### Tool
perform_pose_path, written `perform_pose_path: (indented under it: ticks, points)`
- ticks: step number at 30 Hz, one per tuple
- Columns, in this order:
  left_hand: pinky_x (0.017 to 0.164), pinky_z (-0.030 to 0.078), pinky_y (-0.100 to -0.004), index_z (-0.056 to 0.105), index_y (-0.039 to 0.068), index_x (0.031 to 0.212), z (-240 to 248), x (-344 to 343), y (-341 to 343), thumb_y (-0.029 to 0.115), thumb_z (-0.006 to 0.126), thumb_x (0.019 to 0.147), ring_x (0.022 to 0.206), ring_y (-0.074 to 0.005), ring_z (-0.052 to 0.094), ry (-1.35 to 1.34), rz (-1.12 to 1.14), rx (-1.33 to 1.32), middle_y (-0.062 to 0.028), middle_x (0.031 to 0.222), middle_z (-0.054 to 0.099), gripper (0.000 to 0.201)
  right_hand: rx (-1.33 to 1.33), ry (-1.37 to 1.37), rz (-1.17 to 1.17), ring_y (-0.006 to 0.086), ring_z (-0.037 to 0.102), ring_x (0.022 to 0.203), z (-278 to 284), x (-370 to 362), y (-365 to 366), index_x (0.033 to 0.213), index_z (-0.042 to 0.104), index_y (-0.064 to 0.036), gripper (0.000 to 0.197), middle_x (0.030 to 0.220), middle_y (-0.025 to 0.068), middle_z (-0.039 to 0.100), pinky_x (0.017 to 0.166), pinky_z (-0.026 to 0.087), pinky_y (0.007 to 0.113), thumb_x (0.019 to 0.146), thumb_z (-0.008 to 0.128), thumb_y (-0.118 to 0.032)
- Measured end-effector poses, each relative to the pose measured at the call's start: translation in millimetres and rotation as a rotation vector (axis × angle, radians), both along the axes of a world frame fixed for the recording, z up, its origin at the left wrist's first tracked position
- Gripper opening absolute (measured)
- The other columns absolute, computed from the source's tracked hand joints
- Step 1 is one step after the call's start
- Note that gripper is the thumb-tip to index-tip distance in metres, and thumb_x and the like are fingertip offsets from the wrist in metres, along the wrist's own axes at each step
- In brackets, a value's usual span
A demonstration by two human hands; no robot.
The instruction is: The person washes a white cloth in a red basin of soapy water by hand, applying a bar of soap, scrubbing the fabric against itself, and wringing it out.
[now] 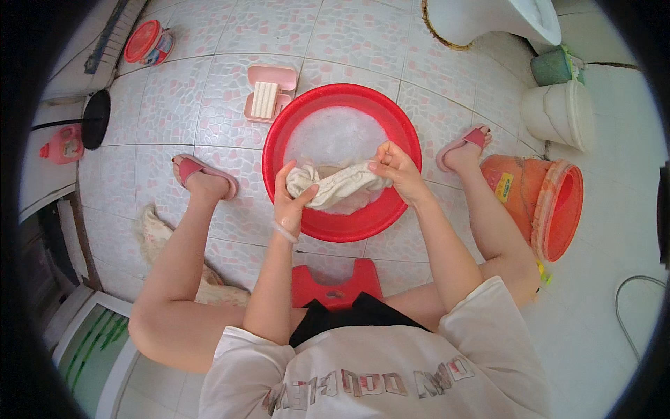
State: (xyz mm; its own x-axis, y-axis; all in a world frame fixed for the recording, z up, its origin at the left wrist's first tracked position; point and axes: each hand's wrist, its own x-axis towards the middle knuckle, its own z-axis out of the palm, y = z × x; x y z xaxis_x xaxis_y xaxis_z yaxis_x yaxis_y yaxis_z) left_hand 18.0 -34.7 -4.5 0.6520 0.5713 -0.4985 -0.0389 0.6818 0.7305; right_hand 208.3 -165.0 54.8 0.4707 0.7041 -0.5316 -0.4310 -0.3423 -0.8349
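Tiled floor (349, 35), red basin (335, 227) — white cloth (342, 188) between both hands (287, 204), ends gripped

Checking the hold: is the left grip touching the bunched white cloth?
Touching: the head view shows the left grip with its thumb lying over the bunched white cloth.

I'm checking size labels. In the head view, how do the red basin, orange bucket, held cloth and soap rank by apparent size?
Largest to smallest:
1. Red basin
2. Orange bucket
3. Cloth
4. Soap
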Motion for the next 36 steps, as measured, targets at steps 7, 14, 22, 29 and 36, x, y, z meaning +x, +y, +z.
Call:
perform_pose_path:
  ticks: [7, 14, 22, 29, 36]
  points:
    - [0.092, 0.04, -0.0314, 0.053, 0.008, 0.117, 15.8, -8.5, 12.1, 0.0, 0.071, 0.065, 0.105, -0.0249, 0.049, -0.023, -0.462, 0.437, -0.0118, 0.113, 0.052, 0.055, 0.131, 0.115, 0.058, 0.0138, 0.054, 0.09, 40.0, -5.7, -9.7, 0.085, 0.041, -0.0108, 0.026, 0.081, 0.0, 0.05, 0.081, 0.04, 0.027, 0.073, 0.061, 0.002]
    - [0.088, 0.04, -0.0427, 0.061, 0.01, 0.097, 38.2, -11.1, 0.2, 0.02, 0.07, 0.071, 0.101, -0.038, 0.047, 0.462, -0.642, 1.017, -0.021, 0.11, 0.049, 0.029, 0.319, 0.054, 0.189, 0.0179, 0.051, 0.096, 85.0, -26.1, -13.7, 0.082, 0.04, -0.0111, 0.027, 0.079, 0.0003, 0.047, 0.086, 0.037, 0.033, 0.069, 0.059, 0.003]
    - [0.088, 0.04, -0.034, 0.045, 0.003, 0.099, 23.6, -15.0, 6.8, 0.013, 0.05, 0.089, 0.103, -0.0259, 0.052, 0.13, 0.091, 0.681, -0.0194, 0.119, 0.051, 0.016, -0.004, -0.95, 0.614, 0.0211, 0.055, 0.078, 111.1, -55.0, -14.7, 0.082, 0.048, -0.0049, 0.016, 0.081, 0.0066, 0.051, 0.068, 0.044, 0.03, 0.073, 0.062, 0.0]
    - [0.091, 0.044, -0.0393, 0.035, 0.011, 0.113, 60.1, -8.3, -2.6, 0.014, 0.046, 0.092, 0.111, -0.0246, 0.049, -0.337, 0.168, -0.13, -0.0133, 0.125, 0.047, 0.024, 0.11, -1.091, 0.644, 0.0275, 0.055, 0.075, 78.8, -83.5, -25.6, 0.084, 0.05, -0.0041, 0.019, 0.079, 0.0099, 0.053, 0.064, 0.045, 0.034, 0.07, 0.062, 0.002]
    - [0.095, 0.042, -0.0404, 0.04, 0.01, 0.123, 52.5, -9.6, -5.8, 0.02, 0.039, 0.095, 0.113, -0.0245, 0.048, -0.46, 0.129, -0.313, -0.0102, 0.127, 0.046, 0.029, 0.137, -1.111, 0.583, 0.0255, 0.054, 0.074, 70.5, -94.0, -13.6, 0.087, 0.05, -0.0055, 0.023, 0.074, 0.0073, 0.051, 0.065, 0.042, 0.037, 0.069, 0.065, -0.004]
